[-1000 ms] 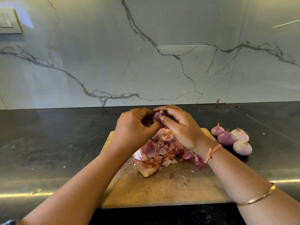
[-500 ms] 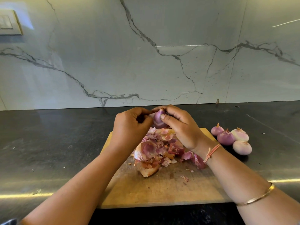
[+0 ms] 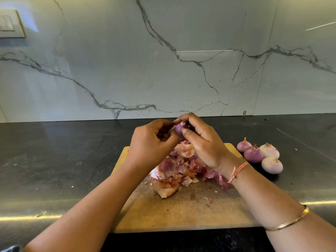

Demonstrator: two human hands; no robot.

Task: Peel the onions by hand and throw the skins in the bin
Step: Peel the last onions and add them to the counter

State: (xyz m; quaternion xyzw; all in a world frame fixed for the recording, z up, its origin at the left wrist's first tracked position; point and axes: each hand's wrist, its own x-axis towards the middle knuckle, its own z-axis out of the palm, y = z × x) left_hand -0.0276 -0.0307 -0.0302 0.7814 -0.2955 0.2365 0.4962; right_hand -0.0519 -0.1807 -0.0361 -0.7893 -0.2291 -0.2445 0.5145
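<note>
Above the far edge of the cutting board (image 3: 181,211), both hands hold one small purple onion (image 3: 179,129) clear of the wood.

- right hand (image 3: 203,142): thumb across the onion's near face, fingers curled over its top and far side. This is the holding grip, closed round the bulb.
- left hand (image 3: 151,140): fingers curled in tight against the onion's left flank. It looks like a pinch on a loose flap of skin, but the knuckles hide the contact, so I can't confirm it.
- The onion's tuft points up, showing between the two hands.

Placement logic, as I read it:
- The onion is held directly over the skin pile (image 3: 181,166), so whatever tears off drops onto the board and not the dark counter (image 3: 54,160).
- The pile sits on the far half of the board. The near half has only a few stray flakes.
- Four peeled onions (image 3: 254,154) sit on the counter just right of the board, bunched and touching, well apart from the skins. That keeps the finished ones clear of the waste.

Status: the held onion already shows smooth purple surface, so it's probably down to its last layer. No unpeeled onions are visible elsewhere, so this may be the last one. The bin isn't in view, and no skins have gone into it yet.

Risk: the dry flakes are light, and scooping up the pile could scatter bits onto the counter.
</note>
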